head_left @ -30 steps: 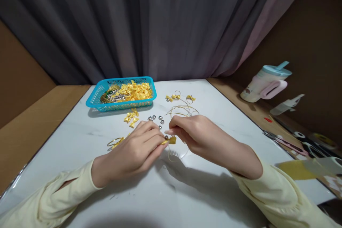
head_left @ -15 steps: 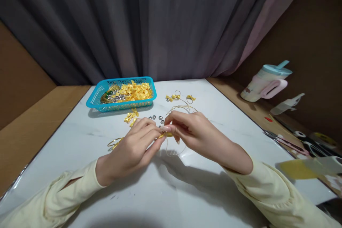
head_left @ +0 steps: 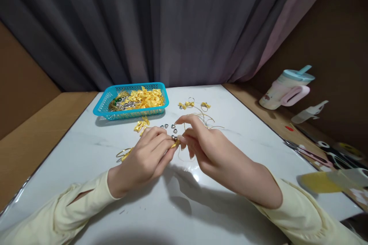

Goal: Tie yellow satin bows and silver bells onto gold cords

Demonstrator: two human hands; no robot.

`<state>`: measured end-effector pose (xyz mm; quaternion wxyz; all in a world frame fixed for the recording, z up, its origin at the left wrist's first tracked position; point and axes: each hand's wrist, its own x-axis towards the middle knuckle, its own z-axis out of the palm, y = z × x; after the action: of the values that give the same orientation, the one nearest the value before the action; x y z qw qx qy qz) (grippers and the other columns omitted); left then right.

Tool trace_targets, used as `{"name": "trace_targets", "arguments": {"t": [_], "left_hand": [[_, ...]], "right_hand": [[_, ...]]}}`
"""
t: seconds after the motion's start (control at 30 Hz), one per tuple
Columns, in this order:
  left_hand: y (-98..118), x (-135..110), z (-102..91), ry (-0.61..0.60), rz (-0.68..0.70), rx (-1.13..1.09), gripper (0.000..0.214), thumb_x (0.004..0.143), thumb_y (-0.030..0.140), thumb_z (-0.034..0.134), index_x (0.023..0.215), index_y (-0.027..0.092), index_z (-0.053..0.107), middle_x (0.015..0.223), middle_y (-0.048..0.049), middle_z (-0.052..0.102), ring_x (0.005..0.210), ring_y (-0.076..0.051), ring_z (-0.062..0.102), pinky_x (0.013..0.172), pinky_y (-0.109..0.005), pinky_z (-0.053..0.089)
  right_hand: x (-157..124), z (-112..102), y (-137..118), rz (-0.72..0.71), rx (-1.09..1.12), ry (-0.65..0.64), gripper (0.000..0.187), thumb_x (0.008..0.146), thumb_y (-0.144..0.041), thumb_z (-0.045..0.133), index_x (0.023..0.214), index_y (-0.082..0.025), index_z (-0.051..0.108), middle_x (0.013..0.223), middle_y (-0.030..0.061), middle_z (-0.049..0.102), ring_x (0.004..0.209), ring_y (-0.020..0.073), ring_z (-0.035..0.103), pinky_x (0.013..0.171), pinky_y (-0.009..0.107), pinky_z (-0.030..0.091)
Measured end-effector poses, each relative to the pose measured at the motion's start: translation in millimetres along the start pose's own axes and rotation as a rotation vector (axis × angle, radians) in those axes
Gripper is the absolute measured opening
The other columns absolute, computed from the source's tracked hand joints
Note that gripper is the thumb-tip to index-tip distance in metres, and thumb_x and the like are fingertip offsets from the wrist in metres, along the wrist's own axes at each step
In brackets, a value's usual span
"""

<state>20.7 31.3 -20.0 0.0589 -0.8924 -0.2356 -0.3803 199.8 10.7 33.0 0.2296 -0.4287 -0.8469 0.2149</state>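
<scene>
My left hand point(head_left: 149, 155) is closed, pinching a small yellow ribbon bow point(head_left: 175, 144) between thumb and fingers. At the bow's other end is my right hand point(head_left: 205, 145), its thumb and middle finger closed at the ribbon and its index finger lifted and stretched forward. A thin gold cord loops below the fingertips, its ends partly hidden. Small silver heart-shaped beads point(head_left: 175, 131) lie just beyond the hands, one close to the raised index finger. More gold cords point(head_left: 205, 120) spread on the table behind my right hand.
A blue basket point(head_left: 100, 111) holds yellow bows, silver beads and gold cord. Loose bows point(head_left: 140, 125) lie before it; finished-looking bow loops point(head_left: 205, 105) sit farther back. At right are a tumbler point(head_left: 271, 93), a small bottle point(head_left: 309, 113), scissors point(head_left: 312, 155) and a yellow-filled bottle point(head_left: 322, 182).
My right hand has shifted slightly right and its index finger has lifted off the bow, uncovering beads and cords. My left hand stays nearly in place on the bow.
</scene>
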Motion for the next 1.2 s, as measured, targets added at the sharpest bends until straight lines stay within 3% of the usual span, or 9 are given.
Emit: {"name": "trace_targets", "arguments": {"t": [0.2,0.4,0.5,0.6,0.7,0.9,1.03,1.2], "left_hand": [[-0.4,0.8,-1.4,0.059,0.012,0.062,0.007,0.082,0.006,0.053,0.086,0.012,0.054,0.077,-0.0076,0.065,0.078,-0.022,0.05,0.069,-0.037,0.041],[1.1,1.6,-2.5,0.104,-0.014,0.071,0.008,0.082,0.006,0.054,0.085,0.013,0.053,0.076,-0.0066,0.064,0.078,-0.022,0.051,0.069,-0.037,0.043],[0.7,2.7,-3.0,0.162,-0.053,0.064,0.01,0.081,0.004,0.056,0.084,0.014,0.054,0.075,-0.0063,0.064,0.077,-0.021,0.051,0.068,-0.037,0.044],[0.4,3.8,-4.9,0.228,-0.072,0.062,0.011,0.08,0.005,0.057,0.084,0.014,0.055,0.075,-0.0061,0.065,0.076,-0.02,0.052,0.067,-0.037,0.046],[1.0,5.3,-7.9,0.278,-0.076,0.054,0.01,0.08,0.005,0.057,0.084,0.015,0.055,0.075,-0.0059,0.065,0.074,-0.02,0.053,0.065,-0.036,0.046],[3.0,7.7,-12.6,0.319,-0.071,0.056,0.012,0.081,0.005,0.056,0.082,0.017,0.055,0.073,-0.0045,0.064,0.073,-0.019,0.053,0.063,-0.034,0.046],[2.6,8.0,-12.7,0.322,-0.061,0.052,0.012,0.081,0.005,0.055,0.082,0.016,0.055,0.073,-0.0051,0.065,0.073,-0.019,0.053,0.064,-0.035,0.047],[1.5,7.9,-12.0,0.327,-0.058,0.05,0.012,0.08,0.004,0.055,0.081,0.016,0.055,0.071,-0.0047,0.065,0.072,-0.019,0.053,0.063,-0.034,0.046]], "right_hand": [[-3.1,-0.9,-0.2,-0.002,0.071,0.108,0.032,0.079,0.0,0.042,0.106,-0.016,0.043,0.07,0.0008,0.063,0.06,0.0131,0.059,0.054,0.02,0.04],[-1.0,1.5,0.2,-0.046,0.024,0.158,0.026,0.079,-0.002,0.047,0.101,-0.014,0.052,0.072,0.0016,0.066,0.056,0.0108,0.056,0.052,0.02,0.039],[0.7,-3.7,1.7,0.028,0.086,0.216,0.014,0.083,-0.01,0.049,0.094,-0.013,0.057,0.066,0.0012,0.064,0.054,0.0105,0.056,0.053,0.021,0.04],[4.2,-8.3,4.6,0.166,0.182,0.107,0.014,0.085,-0.02,0.051,0.08,-0.014,0.063,0.056,-0.0004,0.061,0.048,0.0091,0.053,0.051,0.021,0.04],[9.2,-8.6,7.7,0.257,0.306,-0.05,0.021,0.085,-0.025,0.052,0.083,-0.013,0.068,0.052,-0.0008,0.058,0.044,0.0076,0.049,0.047,0.02,0.038],[19.2,-5.6,21.2,0.245,0.759,-0.371,0.023,0.087,-0.024,0.05,0.091,-0.009,0.066,0.049,-0.0041,0.05,0.037,0.0036,0.035,0.036,0.018,0.026],[21.7,-2.8,31.2,0.188,0.949,-0.451,0.023,0.087,-0.022,0.051,0.103,-0.01,0.063,0.049,-0.0065,0.048,0.037,0.0032,0.033,0.035,0.017,0.025],[21.7,-0.4,32.4,0.155,1.019,-0.494,0.02,0.088,-0.022,0.049,0.094,-0.01,0.063,0.05,-0.0072,0.046,0.036,0.0024,0.033,0.035,0.016,0.024]]}}
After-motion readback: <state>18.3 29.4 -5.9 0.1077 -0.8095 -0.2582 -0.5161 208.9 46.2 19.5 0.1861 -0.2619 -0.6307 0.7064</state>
